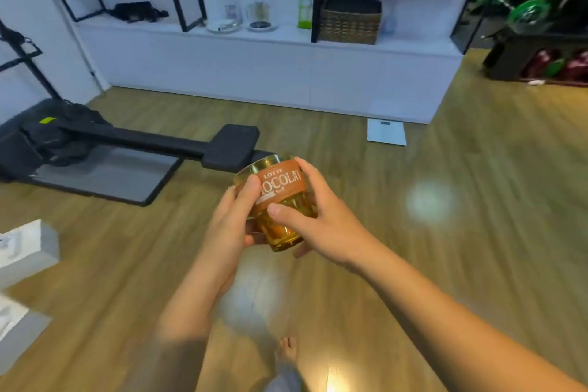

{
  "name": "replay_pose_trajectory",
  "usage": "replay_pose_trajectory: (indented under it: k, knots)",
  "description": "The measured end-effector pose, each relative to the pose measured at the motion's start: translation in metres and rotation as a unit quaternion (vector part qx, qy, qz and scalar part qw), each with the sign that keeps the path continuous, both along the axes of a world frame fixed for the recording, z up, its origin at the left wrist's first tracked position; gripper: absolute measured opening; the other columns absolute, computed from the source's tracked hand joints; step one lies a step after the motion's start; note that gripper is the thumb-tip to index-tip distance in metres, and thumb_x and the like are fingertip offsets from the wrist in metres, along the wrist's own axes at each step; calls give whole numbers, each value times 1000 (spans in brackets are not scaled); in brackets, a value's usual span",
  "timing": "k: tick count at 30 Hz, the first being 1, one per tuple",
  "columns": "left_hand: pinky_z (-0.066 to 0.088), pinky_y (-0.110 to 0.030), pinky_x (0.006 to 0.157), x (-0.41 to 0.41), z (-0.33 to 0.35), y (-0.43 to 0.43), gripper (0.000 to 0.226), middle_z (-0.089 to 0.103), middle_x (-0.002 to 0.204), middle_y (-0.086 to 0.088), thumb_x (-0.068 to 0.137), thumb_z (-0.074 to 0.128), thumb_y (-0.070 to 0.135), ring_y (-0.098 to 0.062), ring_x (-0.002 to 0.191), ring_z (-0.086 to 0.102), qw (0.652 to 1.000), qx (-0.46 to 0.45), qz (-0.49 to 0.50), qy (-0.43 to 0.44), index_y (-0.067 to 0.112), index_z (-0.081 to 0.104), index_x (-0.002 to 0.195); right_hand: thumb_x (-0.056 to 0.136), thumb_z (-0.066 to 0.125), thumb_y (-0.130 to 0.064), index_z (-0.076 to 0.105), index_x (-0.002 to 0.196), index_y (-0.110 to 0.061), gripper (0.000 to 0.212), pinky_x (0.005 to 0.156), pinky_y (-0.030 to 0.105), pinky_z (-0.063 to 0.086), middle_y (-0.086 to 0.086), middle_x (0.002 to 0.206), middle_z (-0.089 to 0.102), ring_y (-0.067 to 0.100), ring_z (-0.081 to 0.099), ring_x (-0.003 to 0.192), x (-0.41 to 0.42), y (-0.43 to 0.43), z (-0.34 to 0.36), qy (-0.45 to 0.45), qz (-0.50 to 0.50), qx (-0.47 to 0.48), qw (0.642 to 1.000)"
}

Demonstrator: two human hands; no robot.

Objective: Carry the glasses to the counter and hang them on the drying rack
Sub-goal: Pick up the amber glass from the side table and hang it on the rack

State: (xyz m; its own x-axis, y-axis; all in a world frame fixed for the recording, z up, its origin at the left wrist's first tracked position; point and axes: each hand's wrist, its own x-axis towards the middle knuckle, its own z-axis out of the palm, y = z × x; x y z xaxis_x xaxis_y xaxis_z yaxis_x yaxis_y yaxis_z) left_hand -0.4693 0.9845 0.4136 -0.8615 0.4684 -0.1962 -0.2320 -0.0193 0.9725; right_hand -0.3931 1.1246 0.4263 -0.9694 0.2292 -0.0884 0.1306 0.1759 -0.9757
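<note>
An amber glass (280, 197) with a brown printed label band is held in front of me above the wooden floor, tilted with its rim pointing away. My left hand (234, 216) grips it from the left, thumb on the label. Wrapping it from the right is my right hand (315, 216), thumb across the lower front. It may be more than one glass stacked; I cannot tell. No drying rack is in view.
A black folded treadmill (133, 149) lies on the floor ahead left. White low cabinet (286, 73) with shelves, wicker baskets (350, 22) and jars stands along the far wall. A white scale (386, 132) lies on the floor. White boxes (25, 248) sit at left. My bare foot (288, 350) shows below.
</note>
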Motion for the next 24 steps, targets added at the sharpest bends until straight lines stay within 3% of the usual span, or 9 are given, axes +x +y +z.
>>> replay_pose_trajectory:
  k: [5,9,15,18,22,24]
  knots:
    - [53,-49,96,-78,-2,91,59,70,121,-7,77,65,55,-26,112,67,995,39,-90,-27,25,61,128,67,76,-57,37,130,-52,74,57,31,54,-5,107,69,13,69,82,-57,91,10,-34,-72,-22,997]
    - [51,-45,95,-138,13,165,71,65,130,-9,72,75,43,-25,115,65,986,58,-152,-32,26,54,137,66,73,-52,46,120,-33,63,54,33,46,-1,79,69,14,61,63,-89,161,21,-54,-101,-65,991]
    - [54,-42,87,-197,18,284,77,66,123,-7,58,78,41,-25,106,68,971,45,-233,-2,35,56,132,59,75,-56,52,114,-23,68,65,41,46,5,84,73,23,64,73,-131,285,14,-59,-119,-117,984]
    - [55,-46,89,-221,11,344,77,61,128,-10,58,80,41,-30,111,66,975,33,-218,11,37,57,131,60,75,-58,57,108,-26,61,61,38,46,5,84,72,22,63,68,-164,355,2,-47,-157,-115,980]
    - [55,-43,87,-253,11,423,80,61,130,-17,58,81,45,-32,110,66,986,8,-167,16,24,57,131,67,69,-61,61,93,-28,43,56,33,40,-2,83,68,15,60,67,-217,440,1,-46,-172,-128,976]
    - [58,-40,83,-268,17,456,74,64,125,-14,58,80,47,-29,106,68,990,0,-141,13,25,59,126,73,67,-59,61,94,-28,38,50,28,38,-4,83,68,15,59,64,-243,477,6,-36,-155,-130,979]
